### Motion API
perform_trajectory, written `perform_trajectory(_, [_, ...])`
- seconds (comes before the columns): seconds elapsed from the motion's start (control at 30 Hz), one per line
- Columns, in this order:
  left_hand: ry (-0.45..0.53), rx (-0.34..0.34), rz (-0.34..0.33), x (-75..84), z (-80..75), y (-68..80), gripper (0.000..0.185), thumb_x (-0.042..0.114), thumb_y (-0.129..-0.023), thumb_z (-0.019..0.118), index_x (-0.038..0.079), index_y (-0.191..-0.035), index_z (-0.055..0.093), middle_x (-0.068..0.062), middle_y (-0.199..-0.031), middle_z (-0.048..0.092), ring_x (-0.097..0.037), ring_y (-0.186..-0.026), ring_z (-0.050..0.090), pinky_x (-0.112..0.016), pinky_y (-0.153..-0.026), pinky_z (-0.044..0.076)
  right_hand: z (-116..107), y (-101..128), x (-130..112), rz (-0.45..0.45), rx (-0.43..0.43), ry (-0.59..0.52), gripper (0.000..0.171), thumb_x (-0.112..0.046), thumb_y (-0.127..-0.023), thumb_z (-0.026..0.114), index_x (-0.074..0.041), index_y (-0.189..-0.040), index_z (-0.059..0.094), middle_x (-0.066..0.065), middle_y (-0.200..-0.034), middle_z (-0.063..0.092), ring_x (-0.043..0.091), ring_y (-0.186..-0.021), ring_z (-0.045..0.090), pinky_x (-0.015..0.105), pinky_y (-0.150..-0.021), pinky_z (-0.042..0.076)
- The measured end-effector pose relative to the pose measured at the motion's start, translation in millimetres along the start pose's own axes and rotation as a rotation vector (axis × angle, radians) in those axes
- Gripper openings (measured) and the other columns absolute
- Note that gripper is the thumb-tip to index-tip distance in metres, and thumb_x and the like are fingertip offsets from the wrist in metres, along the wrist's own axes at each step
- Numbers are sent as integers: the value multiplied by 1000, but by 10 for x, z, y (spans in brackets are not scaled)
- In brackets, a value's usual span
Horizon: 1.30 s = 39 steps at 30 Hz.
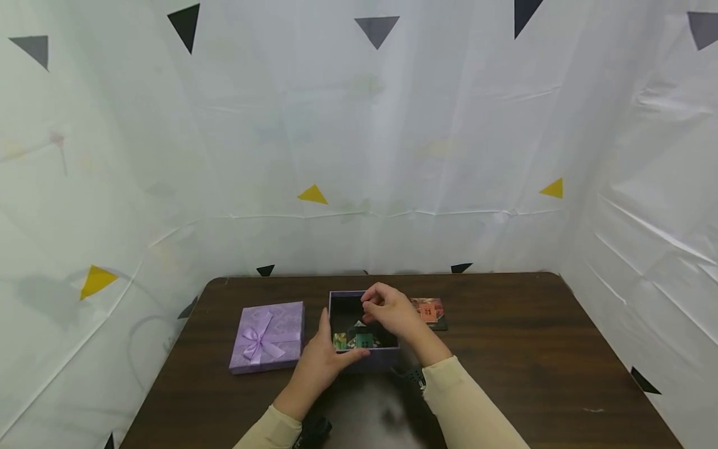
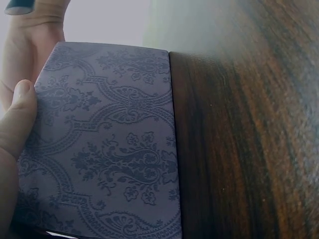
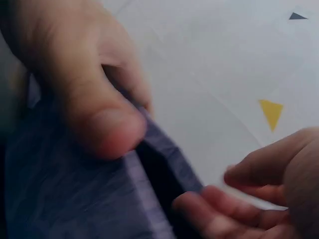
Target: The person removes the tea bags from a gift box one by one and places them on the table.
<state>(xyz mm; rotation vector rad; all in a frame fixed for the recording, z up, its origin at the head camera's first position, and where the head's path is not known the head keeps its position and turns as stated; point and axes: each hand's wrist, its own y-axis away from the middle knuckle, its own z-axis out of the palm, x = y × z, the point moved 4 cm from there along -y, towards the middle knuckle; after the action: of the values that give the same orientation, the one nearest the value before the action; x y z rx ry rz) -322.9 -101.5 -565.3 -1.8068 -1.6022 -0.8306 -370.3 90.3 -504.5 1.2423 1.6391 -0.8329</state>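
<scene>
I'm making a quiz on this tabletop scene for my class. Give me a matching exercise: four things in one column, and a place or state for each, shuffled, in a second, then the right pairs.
Things:
1. lid with the bow
2. open purple box
3. picture tile
4. left hand

Places or states:
A. lies on the table to the right of the box, behind the right hand
B. grips the box's left near corner
C. lies flat on the table to the left of the box
D. stands in the middle of the table with small coloured pieces inside

Pairs: 1-C, 2-D, 3-A, 4-B
</scene>
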Motion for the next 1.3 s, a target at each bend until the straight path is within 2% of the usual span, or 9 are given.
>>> perform_trajectory(0.13, [-3,-3,-9,-14,-8,4,140,67,-83,88,-1,-174,7,-36,-148,62,-42,-124,72,-61,-101,58,-1,-63,-39,59,-77,106,9,-11,-107,68,-6,-113,73,9,-100,74,28,-97,81,47,-96,65])
perform_trajectory(0.3, [-10,-11,-29,-16,-41,18,140,67,-83,88,0,-174,6,-36,-147,63,-40,-121,73,-60,-98,59,58,-170,-128,73,-249,345,12,-13,-105,69,-7,-111,77,3,-97,75,16,-87,72,37,-84,62])
perform_trajectory(0.47, [-2,-12,-29,3,-51,27,140,67,-83,88,1,-175,5,-36,-150,60,-42,-126,71,-60,-100,58,109,-270,-198,122,-356,521,14,-19,-105,71,-9,-110,81,5,-101,78,18,-89,72,33,-79,59])
perform_trajectory(0.6, [5,-7,-26,11,-51,18,140,67,-83,88,1,-175,6,-36,-159,52,-46,-136,65,-63,-107,55,103,-321,-201,195,-459,423,23,-21,-105,72,-4,-119,80,11,-116,78,28,-110,75,43,-97,62])
perform_trajectory(0.67, [6,-6,-29,10,-53,14,140,67,-83,88,1,-175,6,-35,-161,50,-46,-138,63,-64,-109,53,96,-344,-182,240,-517,316,31,-21,-105,72,1,-127,77,13,-126,76,34,-123,72,51,-109,58])
perform_trajectory(0.77, [8,-15,-33,12,-50,13,139,67,-83,88,2,-175,6,-35,-162,49,-47,-140,62,-65,-110,53,94,-384,-136,294,-590,217,40,-25,-104,72,3,-133,74,16,-136,73,33,-129,69,55,-116,53])
perform_trajectory(0.97, [33,-38,-36,26,-16,30,139,68,-84,87,3,-175,5,-34,-164,47,-46,-143,60,-66,-112,51,104,-417,-38,309,-642,230,35,-28,-103,76,-1,-127,77,10,-129,75,23,-119,71,50,-112,56])
perform_trajectory(1.2, [40,-36,-36,11,-7,37,139,69,-84,86,4,-175,4,-34,-163,49,-47,-142,60,-66,-112,51,104,-404,-17,246,-629,284,30,-23,-100,79,-7,-125,79,3,-123,77,22,-118,72,57,-114,54])
perform_trajectory(1.3, [56,-33,-25,13,-15,30,139,69,-84,86,5,-175,4,-32,-161,53,-45,-139,64,-65,-110,53,93,-390,-30,229,-614,321,26,-20,-96,83,-12,-121,79,-1,-115,75,16,-101,68,48,-97,60])
